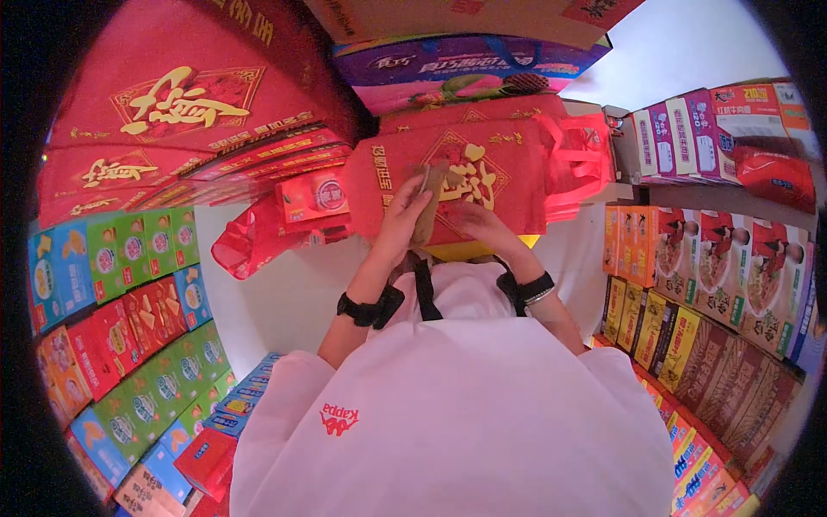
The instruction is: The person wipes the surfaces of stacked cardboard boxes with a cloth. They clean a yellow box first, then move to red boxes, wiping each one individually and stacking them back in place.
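Observation:
A folded brown cloth [426, 216] is in my left hand [407, 210], held upright against my palm. Beside it, my right hand [484, 226] is blurred by motion, low over the front of a red gift box [510, 139] with gold lettering. Whether its fingers are apart or closed is not clear. More red boxes stand behind that one, and red carrier bags with ribbon handles [581, 155] bunch at its right side. Some yellow [478, 249] shows under the box's near edge.
Large red gift boxes [187, 110] are stacked at the left. A purple carton [452, 58] stands behind. Shelves of snack boxes [148, 258] line the left, and noodle boxes [704, 252] the right. A small orange-red box [313, 197] lies by a red bag [242, 242] on the white floor [291, 304].

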Demonstrator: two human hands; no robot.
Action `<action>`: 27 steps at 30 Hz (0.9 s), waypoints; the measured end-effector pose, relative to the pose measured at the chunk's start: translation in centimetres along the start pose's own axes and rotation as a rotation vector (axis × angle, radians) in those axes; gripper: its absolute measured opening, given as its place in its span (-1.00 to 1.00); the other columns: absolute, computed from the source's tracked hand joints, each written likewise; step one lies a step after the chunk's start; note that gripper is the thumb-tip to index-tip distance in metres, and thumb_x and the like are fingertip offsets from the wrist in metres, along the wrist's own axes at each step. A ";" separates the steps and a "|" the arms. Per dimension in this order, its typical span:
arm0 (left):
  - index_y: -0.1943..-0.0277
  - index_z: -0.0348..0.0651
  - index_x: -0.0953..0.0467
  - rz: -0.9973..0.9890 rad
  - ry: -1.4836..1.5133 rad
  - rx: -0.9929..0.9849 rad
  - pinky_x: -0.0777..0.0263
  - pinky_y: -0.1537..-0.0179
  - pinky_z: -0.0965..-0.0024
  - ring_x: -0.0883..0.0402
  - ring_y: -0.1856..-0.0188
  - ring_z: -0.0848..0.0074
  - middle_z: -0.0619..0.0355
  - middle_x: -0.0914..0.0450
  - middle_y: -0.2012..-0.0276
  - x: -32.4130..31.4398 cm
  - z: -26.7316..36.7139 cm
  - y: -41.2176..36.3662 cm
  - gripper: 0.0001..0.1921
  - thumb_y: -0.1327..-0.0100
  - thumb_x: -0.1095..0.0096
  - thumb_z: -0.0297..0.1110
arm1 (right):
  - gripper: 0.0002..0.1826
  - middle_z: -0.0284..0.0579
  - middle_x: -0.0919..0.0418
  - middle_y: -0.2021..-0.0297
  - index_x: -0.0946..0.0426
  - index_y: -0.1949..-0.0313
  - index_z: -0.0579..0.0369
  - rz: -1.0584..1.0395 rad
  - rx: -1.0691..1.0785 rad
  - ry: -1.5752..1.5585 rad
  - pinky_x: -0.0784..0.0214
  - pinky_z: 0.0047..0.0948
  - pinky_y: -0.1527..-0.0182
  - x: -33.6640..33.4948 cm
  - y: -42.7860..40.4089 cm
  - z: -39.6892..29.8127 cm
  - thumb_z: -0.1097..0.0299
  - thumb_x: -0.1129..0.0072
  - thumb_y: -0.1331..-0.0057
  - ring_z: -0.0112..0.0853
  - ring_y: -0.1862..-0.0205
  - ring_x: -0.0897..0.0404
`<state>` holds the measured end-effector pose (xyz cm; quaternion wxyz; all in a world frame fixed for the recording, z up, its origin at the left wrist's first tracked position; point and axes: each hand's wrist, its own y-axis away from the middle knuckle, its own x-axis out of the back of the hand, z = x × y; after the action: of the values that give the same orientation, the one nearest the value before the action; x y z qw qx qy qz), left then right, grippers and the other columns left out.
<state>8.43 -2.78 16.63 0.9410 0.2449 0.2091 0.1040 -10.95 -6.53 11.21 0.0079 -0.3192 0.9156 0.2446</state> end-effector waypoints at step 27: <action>0.02 -0.17 -0.54 0.048 -0.891 -0.458 -0.43 0.19 0.40 -0.57 0.23 0.47 0.07 -0.62 0.27 3.2 -0.3 -9.7 -0.68 -0.14 -0.24 -0.37 | -0.70 -0.03 -0.60 0.40 -0.48 0.09 0.19 0.507 0.448 0.749 -0.42 -0.37 0.25 6.6 -7.4 -3.7 0.39 -0.18 -0.18 -0.29 0.35 -0.61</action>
<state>12.09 -10.03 10.42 0.9659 0.0573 -0.2467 0.0540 -11.32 -17.04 10.12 -0.3123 -0.1429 0.9343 -0.0950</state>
